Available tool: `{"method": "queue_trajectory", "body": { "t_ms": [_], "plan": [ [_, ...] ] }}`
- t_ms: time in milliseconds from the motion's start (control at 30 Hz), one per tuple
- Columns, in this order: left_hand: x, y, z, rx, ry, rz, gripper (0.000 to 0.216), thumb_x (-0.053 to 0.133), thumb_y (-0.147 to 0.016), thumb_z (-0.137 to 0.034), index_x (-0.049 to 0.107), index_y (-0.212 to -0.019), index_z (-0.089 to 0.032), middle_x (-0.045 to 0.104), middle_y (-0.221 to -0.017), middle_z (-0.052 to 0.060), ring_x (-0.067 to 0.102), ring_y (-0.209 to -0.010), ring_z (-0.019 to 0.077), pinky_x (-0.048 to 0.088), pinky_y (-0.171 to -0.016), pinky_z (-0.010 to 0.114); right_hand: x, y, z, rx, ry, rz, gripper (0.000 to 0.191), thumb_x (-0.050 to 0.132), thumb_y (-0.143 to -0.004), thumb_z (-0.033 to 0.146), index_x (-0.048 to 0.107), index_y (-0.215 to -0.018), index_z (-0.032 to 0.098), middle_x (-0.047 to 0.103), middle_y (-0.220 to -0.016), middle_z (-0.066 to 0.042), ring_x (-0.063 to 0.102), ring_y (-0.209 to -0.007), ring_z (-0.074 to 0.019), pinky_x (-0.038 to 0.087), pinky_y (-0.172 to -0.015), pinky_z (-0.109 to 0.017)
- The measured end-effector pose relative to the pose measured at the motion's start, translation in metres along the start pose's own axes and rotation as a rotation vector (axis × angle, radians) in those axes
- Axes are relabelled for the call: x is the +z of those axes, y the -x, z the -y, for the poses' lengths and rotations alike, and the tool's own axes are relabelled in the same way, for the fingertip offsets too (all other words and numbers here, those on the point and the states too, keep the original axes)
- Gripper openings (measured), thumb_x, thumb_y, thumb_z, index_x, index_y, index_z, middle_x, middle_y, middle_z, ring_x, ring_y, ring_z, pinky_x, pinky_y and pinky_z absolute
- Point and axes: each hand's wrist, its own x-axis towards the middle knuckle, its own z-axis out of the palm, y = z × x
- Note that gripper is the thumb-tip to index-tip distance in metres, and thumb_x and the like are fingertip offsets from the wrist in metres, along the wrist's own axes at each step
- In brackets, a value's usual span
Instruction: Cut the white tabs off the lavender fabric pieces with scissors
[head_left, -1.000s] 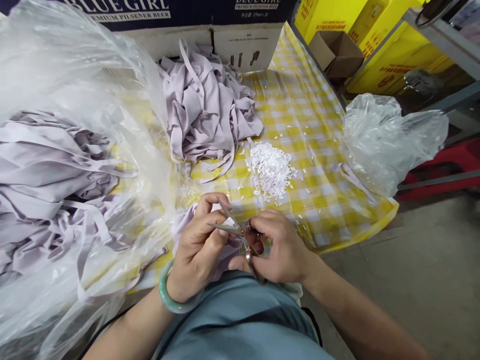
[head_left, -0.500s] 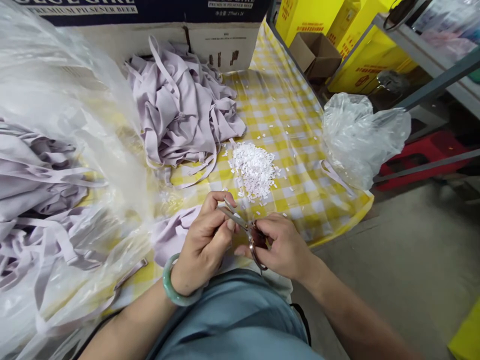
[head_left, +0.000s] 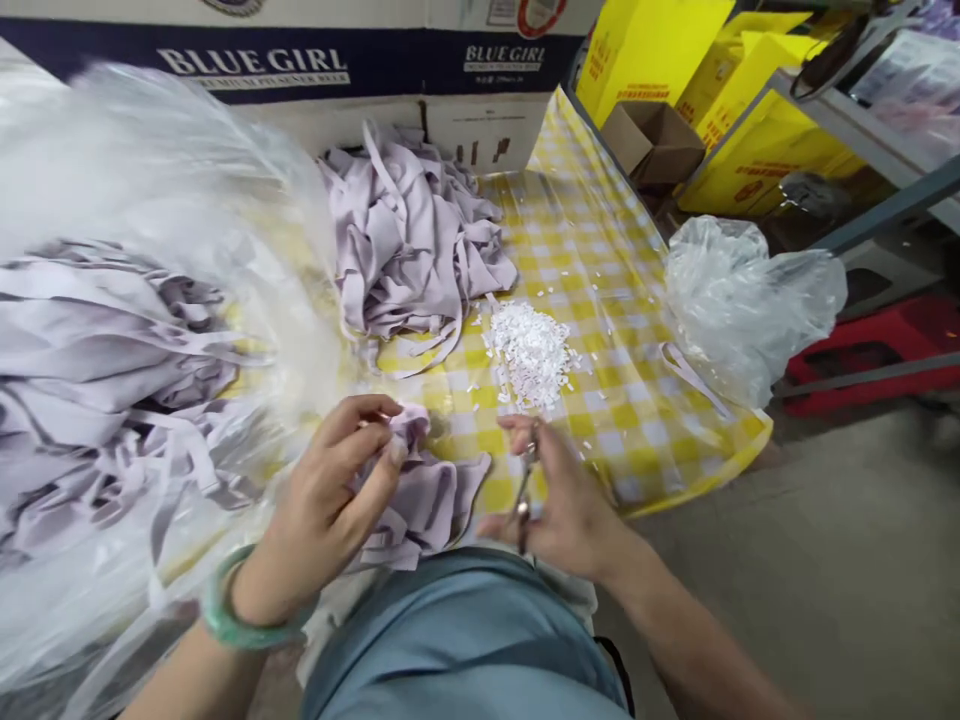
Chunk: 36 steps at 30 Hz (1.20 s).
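My left hand (head_left: 330,500), with a green bangle on its wrist, pinches a lilac fabric piece (head_left: 420,495) that lies at the near edge of the yellow checked tablecloth (head_left: 600,260). My right hand (head_left: 559,500) holds small scissors (head_left: 523,490) in its palm, blades pointing away, with the fingers partly stretched out. A small heap of white cut tags (head_left: 532,350) lies just beyond both hands. The picture is blurred by motion.
A pile of lilac fabric pieces (head_left: 412,240) sits at the back of the table. A big clear plastic bag (head_left: 127,330) of the same pieces fills the left. A crumpled plastic bag (head_left: 750,300) hangs off the right edge. Cardboard boxes (head_left: 300,70) and yellow cartons (head_left: 750,130) stand behind.
My hands have separated. The scissors left the fabric and moved right with my right hand. My left hand has shifted left, still gripping the lilac piece.
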Motion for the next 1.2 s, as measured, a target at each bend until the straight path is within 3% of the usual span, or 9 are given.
{"method": "queue_trajectory", "body": {
  "t_ms": [133, 267, 467, 533, 633, 800, 967, 1067, 1200],
  "plan": [
    [-0.004, 0.038, 0.017, 0.014, -0.168, 0.185, 0.047, 0.063, -0.084, -0.018, 0.05, -0.13, -0.021, 0.056, -0.13, 0.015, 0.06, -0.117, 0.0289, 0.051, -0.097, 0.04, 0.048, -0.007, 0.014, -0.083, 0.037, 0.226, 0.039, 0.068, -0.068, 0.008, 0.053, -0.102, 0.021, 0.062, -0.105, -0.007, 0.059, -0.099, -0.0238, 0.049, -0.087, -0.036],
    [-0.016, 0.014, 0.013, -0.002, -0.043, 0.195, 0.036, 0.056, -0.085, -0.01, 0.058, -0.117, -0.024, 0.067, -0.107, 0.007, 0.067, -0.097, 0.0217, 0.057, -0.084, 0.031, 0.05, -0.043, 0.038, -0.062, -0.165, 0.166, 0.027, 0.057, -0.065, 0.004, 0.05, -0.084, 0.022, 0.058, -0.08, 0.002, 0.056, -0.071, -0.0147, 0.046, -0.064, -0.025],
    [-0.09, -0.102, -0.008, 0.149, 0.051, -0.478, 0.049, 0.062, -0.086, -0.027, 0.051, -0.133, -0.021, 0.057, -0.129, 0.012, 0.061, -0.113, 0.0245, 0.055, -0.094, 0.038, -0.011, -0.218, 0.129, -0.396, -0.265, -0.33, 0.024, 0.061, -0.07, 0.012, 0.045, -0.083, 0.024, 0.055, -0.076, 0.004, 0.057, -0.07, -0.0136, 0.047, -0.068, -0.027],
    [-0.103, -0.109, -0.006, 0.133, -0.02, -0.471, 0.048, 0.063, -0.086, -0.032, 0.055, -0.132, -0.02, 0.051, -0.141, 0.014, 0.057, -0.122, 0.0266, 0.051, -0.101, 0.042, -0.027, -0.277, 0.146, -0.37, -0.17, -0.498, 0.02, 0.056, -0.075, 0.01, 0.045, -0.083, 0.024, 0.055, -0.079, 0.002, 0.059, -0.078, -0.0154, 0.049, -0.076, -0.031],
    [-0.113, -0.074, 0.013, 0.011, -0.049, -0.27, 0.029, 0.058, -0.088, -0.037, 0.07, -0.108, -0.019, 0.061, -0.134, 0.013, 0.062, -0.118, 0.0269, 0.052, -0.1, 0.04, -0.038, -0.318, 0.135, -0.264, 0.02, -0.503, 0.026, 0.062, -0.069, 0.006, 0.045, -0.081, 0.023, 0.059, -0.083, -0.001, 0.06, -0.086, -0.0191, 0.048, -0.085, -0.036],
    [-0.13, 0.013, 0.073, -0.481, -0.355, -0.353, 0.027, 0.05, -0.087, -0.036, 0.069, -0.096, -0.019, 0.072, -0.098, 0.011, 0.069, -0.086, 0.0256, 0.057, -0.079, 0.038, -0.023, -0.269, 0.078, -0.356, 0.008, -0.491, 0.026, 0.072, -0.071, 0.024, 0.051, -0.087, 0.023, 0.063, -0.086, 0.0, 0.058, -0.072, -0.0163, 0.05, -0.073, -0.034],
    [-0.124, 0.03, 0.117, -0.606, -0.616, -0.273, 0.027, 0.063, -0.077, -0.036, 0.069, -0.093, -0.016, 0.07, -0.098, 0.014, 0.067, -0.088, 0.0319, 0.053, -0.077, 0.04, 0.024, -0.185, 0.068, -0.298, -0.134, -0.114, 0.034, 0.076, -0.073, 0.043, 0.053, -0.089, 0.023, 0.065, -0.088, -0.002, 0.061, -0.073, -0.0163, 0.05, -0.073, -0.033],
    [-0.119, 0.025, 0.114, -0.585, -0.632, -0.3, 0.015, 0.057, -0.081, -0.026, 0.069, -0.082, -0.016, 0.069, -0.083, 0.011, 0.067, -0.082, 0.0289, 0.051, -0.074, 0.037, 0.052, -0.147, 0.073, -0.223, -0.16, 0.08, 0.033, 0.076, -0.075, 0.041, 0.054, -0.093, 0.024, 0.066, -0.091, -0.003, 0.062, -0.079, -0.0174, 0.05, -0.076, -0.033],
    [-0.096, 0.027, 0.068, -0.413, -0.631, -0.455, 0.023, 0.05, -0.093, -0.029, 0.065, -0.08, -0.017, 0.066, -0.087, 0.01, 0.063, -0.085, 0.0232, 0.048, -0.077, 0.032, 0.072, -0.113, 0.077, -0.066, -0.419, 0.253, 0.034, 0.078, -0.074, 0.042, 0.053, -0.089, 0.023, 0.065, -0.092, -0.002, 0.061, -0.082, -0.0163, 0.049, -0.081, -0.032]
  ]
}}
